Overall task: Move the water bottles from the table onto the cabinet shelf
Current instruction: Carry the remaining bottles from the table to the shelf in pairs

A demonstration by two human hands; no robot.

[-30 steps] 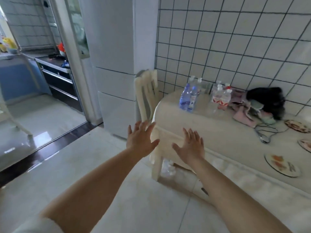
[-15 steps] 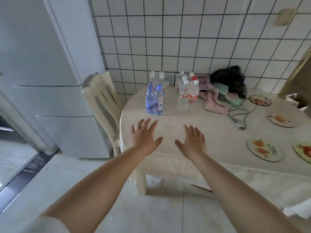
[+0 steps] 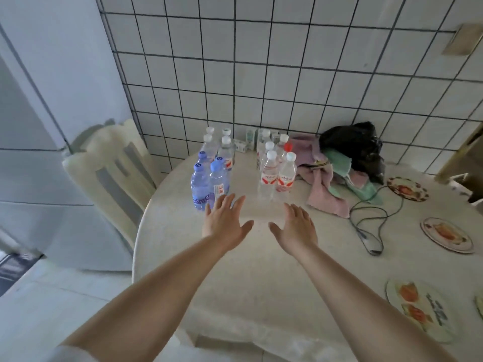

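My left hand (image 3: 224, 223) and my right hand (image 3: 296, 227) hover over the surface (image 3: 261, 278) with fingers spread, holding nothing. The blue water bottles (image 3: 206, 184) stand just beyond my left fingertips, and the clear red-labelled bottles (image 3: 277, 173) stand far of my right hand, near the tiled wall (image 3: 287, 74).

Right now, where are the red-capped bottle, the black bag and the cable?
red-capped bottle (image 3: 287, 146), head view, on its cap.
black bag (image 3: 352, 142), head view, on its crumpled middle.
cable (image 3: 366, 205), head view, on its upper loop.

Both bare forearms reach forward; left hand (image 3: 224, 223) and right hand (image 3: 296, 226) palm-down, fingers straight, holding nothing.
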